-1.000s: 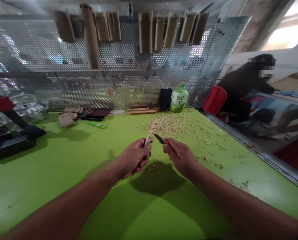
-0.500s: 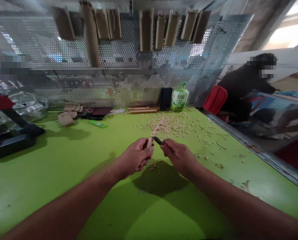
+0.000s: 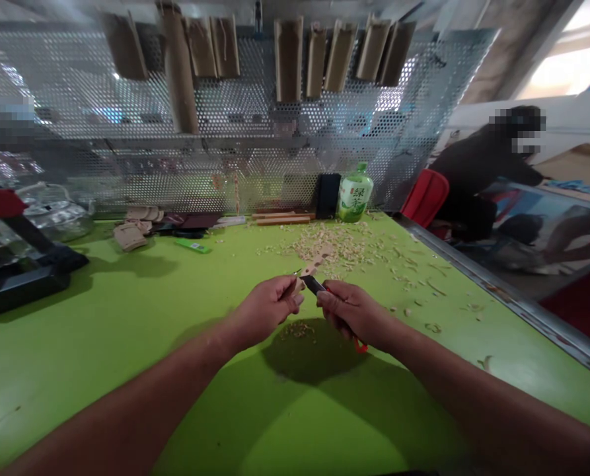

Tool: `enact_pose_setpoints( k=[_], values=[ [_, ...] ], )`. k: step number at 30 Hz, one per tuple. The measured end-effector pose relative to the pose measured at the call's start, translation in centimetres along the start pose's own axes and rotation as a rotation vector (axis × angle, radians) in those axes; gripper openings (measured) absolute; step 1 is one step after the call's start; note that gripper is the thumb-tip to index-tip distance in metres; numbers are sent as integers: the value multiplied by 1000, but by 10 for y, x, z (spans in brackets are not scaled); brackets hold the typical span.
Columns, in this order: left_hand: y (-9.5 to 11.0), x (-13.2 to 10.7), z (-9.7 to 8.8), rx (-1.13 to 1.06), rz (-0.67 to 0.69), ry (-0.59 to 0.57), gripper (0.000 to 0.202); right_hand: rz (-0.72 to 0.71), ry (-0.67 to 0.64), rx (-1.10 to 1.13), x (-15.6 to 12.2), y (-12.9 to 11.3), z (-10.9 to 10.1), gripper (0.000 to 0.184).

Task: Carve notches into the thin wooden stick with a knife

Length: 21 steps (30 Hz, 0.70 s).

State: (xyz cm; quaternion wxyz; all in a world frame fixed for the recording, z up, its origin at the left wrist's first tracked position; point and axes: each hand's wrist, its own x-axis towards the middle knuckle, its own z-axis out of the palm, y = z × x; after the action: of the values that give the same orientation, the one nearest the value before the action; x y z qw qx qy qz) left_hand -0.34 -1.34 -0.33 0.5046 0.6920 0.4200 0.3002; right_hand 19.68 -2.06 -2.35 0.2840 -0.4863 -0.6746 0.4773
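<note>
My left hand (image 3: 275,301) is closed around the near end of a narrow, pale wooden piece (image 3: 318,258) with dark notches or holes along it. The piece points away from me and slightly right, above the green table. In my right hand (image 3: 351,307) is a utility knife (image 3: 314,285), its dark blade end against the wood close to my left fingers. A bit of red on its handle shows below my right hand. Wood shavings (image 3: 300,328) lie on the table beneath my hands.
A wide scatter of shavings (image 3: 344,241) covers the back right of the table (image 3: 126,344). Along the back stand a green tea bottle (image 3: 354,195) and a black box (image 3: 328,196). A black stand with a red top (image 3: 22,264) is at left. A person (image 3: 487,172) sits at right.
The wooden piece has swung to the right at its far end and turned to show its notched face. My right hand has rolled slightly, and the red handle end now shows beneath it.
</note>
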Motion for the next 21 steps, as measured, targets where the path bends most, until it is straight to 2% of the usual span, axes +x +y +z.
enact_pose_setpoints(
  k=[4, 7, 9, 11, 15, 21],
  values=[
    [2, 0, -4, 8, 18, -1, 21, -29, -53, 52, -1, -1, 0, 41],
    [0, 2, -8, 17, 23, 23, 22, -157, 110, 17, -2, -2, -2, 39],
    [-4, 4, -9, 8, 5, 49, 23, -224, 250, -78, -3, -2, -3, 38],
    [-7, 6, -9, -50, -16, 49, 28, -256, 326, -205, -2, -1, -4, 37],
    [-11, 6, -8, -201, -62, 14, 36, -302, 346, -390, -1, 2, -5, 35],
    [-9, 1, -5, -252, -105, -44, 38, -275, 345, -468, -2, 0, -3, 34]
  ],
)
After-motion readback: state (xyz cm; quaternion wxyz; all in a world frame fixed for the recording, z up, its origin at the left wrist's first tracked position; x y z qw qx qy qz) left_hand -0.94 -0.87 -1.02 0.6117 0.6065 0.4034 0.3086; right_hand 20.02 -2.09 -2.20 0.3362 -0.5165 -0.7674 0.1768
